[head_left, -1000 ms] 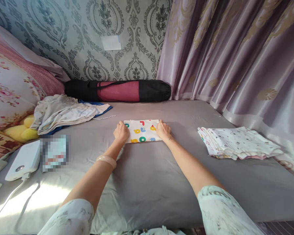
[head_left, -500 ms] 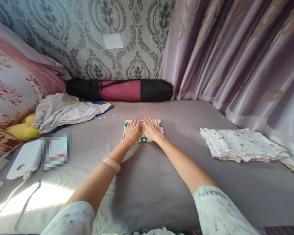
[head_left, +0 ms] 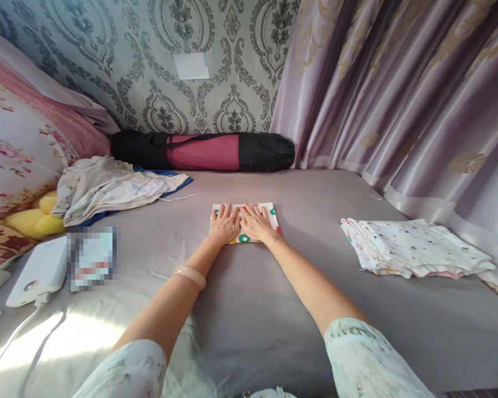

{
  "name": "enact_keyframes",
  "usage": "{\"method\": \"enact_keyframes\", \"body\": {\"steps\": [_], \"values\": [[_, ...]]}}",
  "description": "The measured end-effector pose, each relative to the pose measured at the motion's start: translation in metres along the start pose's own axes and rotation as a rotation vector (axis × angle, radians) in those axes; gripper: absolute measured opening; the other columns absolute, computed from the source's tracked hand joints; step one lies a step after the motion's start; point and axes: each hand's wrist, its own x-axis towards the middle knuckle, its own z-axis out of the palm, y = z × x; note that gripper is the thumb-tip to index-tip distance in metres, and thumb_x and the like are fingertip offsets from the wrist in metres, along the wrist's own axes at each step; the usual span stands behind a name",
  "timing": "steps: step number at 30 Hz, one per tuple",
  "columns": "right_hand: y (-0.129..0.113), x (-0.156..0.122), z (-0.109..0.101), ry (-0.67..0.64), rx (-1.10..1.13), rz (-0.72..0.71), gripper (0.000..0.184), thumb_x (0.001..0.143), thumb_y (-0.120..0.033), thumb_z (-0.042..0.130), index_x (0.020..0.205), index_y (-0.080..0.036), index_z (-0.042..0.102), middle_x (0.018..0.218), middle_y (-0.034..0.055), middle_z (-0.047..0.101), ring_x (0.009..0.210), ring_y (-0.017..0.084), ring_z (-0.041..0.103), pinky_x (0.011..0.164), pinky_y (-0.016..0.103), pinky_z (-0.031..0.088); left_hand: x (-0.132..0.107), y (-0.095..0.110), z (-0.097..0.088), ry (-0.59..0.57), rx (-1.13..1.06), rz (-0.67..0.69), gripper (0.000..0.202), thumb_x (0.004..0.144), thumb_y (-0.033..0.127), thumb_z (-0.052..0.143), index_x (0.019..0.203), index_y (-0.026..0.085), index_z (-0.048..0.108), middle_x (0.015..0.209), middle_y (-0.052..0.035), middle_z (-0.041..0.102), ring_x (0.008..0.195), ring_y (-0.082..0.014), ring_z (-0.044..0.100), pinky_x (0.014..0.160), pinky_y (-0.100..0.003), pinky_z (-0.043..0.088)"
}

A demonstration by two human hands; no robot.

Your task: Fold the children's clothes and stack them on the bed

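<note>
A folded white cloth (head_left: 270, 212) with coloured ring and dot prints lies flat on the grey sheet (head_left: 249, 298). My left hand (head_left: 225, 223) presses on its left half, fingers stretched out and pointing away from me. On the right half rests my right hand (head_left: 255, 222), also flat with fingers spread. Both hands are side by side and touch near the thumbs. They cover most of the cloth's middle; its edges and corners show around them.
At right lies a stack of folded printed cloths (head_left: 415, 246). Crumpled clothes (head_left: 103, 188) lie at back left, near a white power bank (head_left: 39, 271) with a cable. A black and pink rolled bag (head_left: 203, 151) lies along the wall, beside purple curtains (head_left: 340, 83).
My two hands have come closer together over the cloth, the right one shifting slightly left. The cloth stays nearly in place, and the view has tilted a little.
</note>
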Motion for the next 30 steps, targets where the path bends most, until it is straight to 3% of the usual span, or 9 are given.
{"method": "enact_keyframes", "body": {"steps": [8,17,25,30], "values": [[0.003,0.005,0.007,0.086,0.033,0.187,0.061,0.1,-0.039,0.024,0.151,-0.007,0.032,0.16,0.0139,0.026,0.149,0.026,0.016,0.119,0.049,0.009,0.0,0.001,-0.003,0.001,-0.022,-0.129,0.064,0.096,0.053,0.023,0.151,0.022,0.035,0.16,-0.0113,0.028,0.148,-0.033,0.021,0.117,-0.054,0.019],[0.004,0.005,0.011,0.178,0.013,0.478,0.07,0.098,-0.044,0.029,0.149,0.003,0.031,0.157,0.0239,0.026,0.146,0.034,0.02,0.117,0.049,0.014,-0.002,-0.001,-0.003,0.038,-0.037,-0.289,0.075,0.095,0.056,0.022,0.151,0.008,0.031,0.157,-0.0199,0.031,0.145,-0.0348,0.026,0.116,-0.052,0.023],[0.014,0.006,0.001,0.029,0.042,0.437,0.072,0.099,-0.047,0.023,0.152,0.002,0.023,0.16,0.0213,0.02,0.148,0.032,0.015,0.118,0.05,0.012,0.001,-0.006,-0.006,-0.01,-0.033,-0.252,0.078,0.095,0.058,0.02,0.151,0.005,0.03,0.157,-0.0222,0.029,0.145,-0.0386,0.025,0.115,-0.057,0.023],[0.002,-0.011,0.001,0.131,-0.011,0.219,0.063,0.099,-0.035,0.023,0.152,-0.001,0.027,0.16,0.018,0.022,0.149,0.029,0.013,0.119,0.05,0.003,-0.014,0.005,-0.011,0.044,-0.005,-0.167,0.069,0.097,0.048,0.019,0.15,0.005,0.031,0.159,-0.0199,0.026,0.149,-0.0344,0.015,0.118,-0.057,0.015]]}}
